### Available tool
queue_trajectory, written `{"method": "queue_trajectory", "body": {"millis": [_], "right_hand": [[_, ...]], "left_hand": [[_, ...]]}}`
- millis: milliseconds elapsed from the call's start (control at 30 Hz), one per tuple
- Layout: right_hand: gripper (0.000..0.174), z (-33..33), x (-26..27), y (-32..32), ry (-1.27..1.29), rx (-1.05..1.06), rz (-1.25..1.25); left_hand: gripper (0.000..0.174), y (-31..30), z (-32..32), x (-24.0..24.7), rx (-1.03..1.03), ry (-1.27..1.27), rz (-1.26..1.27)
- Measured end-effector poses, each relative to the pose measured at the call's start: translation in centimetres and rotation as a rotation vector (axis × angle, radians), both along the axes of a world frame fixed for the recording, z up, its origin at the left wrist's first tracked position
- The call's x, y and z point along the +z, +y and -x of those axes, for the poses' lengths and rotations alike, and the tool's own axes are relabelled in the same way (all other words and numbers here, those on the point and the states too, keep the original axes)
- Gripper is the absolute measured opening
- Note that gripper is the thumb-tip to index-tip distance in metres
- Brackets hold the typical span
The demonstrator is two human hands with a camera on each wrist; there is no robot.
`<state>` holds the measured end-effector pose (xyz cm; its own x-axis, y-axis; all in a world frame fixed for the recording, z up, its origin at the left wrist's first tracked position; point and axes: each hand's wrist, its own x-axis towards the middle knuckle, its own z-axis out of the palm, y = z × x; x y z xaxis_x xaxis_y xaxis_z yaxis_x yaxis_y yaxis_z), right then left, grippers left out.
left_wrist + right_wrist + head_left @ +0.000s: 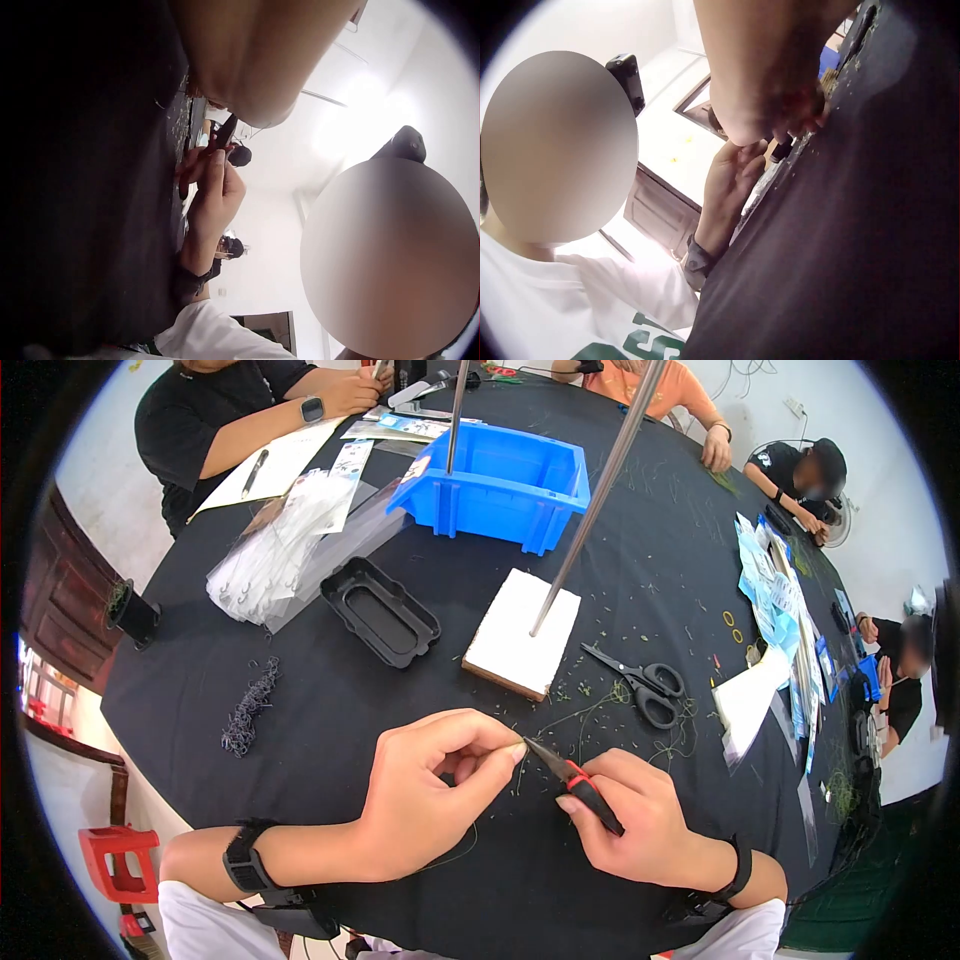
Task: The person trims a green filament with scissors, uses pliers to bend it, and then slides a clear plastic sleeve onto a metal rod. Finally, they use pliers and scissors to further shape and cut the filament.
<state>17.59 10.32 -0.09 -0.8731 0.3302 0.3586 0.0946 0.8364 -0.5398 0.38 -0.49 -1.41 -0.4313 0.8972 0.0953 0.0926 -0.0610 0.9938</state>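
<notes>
My left hand (435, 785) pinches something tiny between thumb and index fingertip; it is too small to make out. A thin strand (460, 855) hangs below this hand. In my right hand (635, 815) I grip pliers (592, 798) with red-and-black handles and tapered dark jaws. Their tip points left and meets the left fingertips. In the left wrist view, the right hand (214, 199) shows beyond the left forearm, with the dark tip up. The left hand (735, 176) appears in the right wrist view, its fingertips partly hidden by the right hand.
Black scissors (650, 685) lie at right among green line clippings. Ahead stands a white block (515, 650) with a metal rod (575, 550). Behind are a black tray (380, 615), a blue bin (490, 515) and plastic packets (270, 565). A dark tangled bunch (250, 705) lies left. Other people sit around.
</notes>
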Motion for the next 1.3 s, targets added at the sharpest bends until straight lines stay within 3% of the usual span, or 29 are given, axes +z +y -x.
{"method": "queue_trajectory", "body": {"millis": [333, 533, 1300], "right_hand": [[0.015, 0.0, 1.0, 0.7, 0.003, -0.023, 0.010], [0.015, 0.0, 0.7, 0.9, 0.020, -0.025, 0.042], [0.018, 0.2, 0.6, 0.3, -0.004, -0.047, -0.054]], "left_hand": [[0.012, 0.2, 0.1, 1.1, -0.018, -0.097, 0.052], [0.019, 0.4, 0.4, 1.6, -0.061, -0.321, 0.146], [0.009, 0.3, 0.4, 1.4, -0.035, -0.299, 0.157]]}}
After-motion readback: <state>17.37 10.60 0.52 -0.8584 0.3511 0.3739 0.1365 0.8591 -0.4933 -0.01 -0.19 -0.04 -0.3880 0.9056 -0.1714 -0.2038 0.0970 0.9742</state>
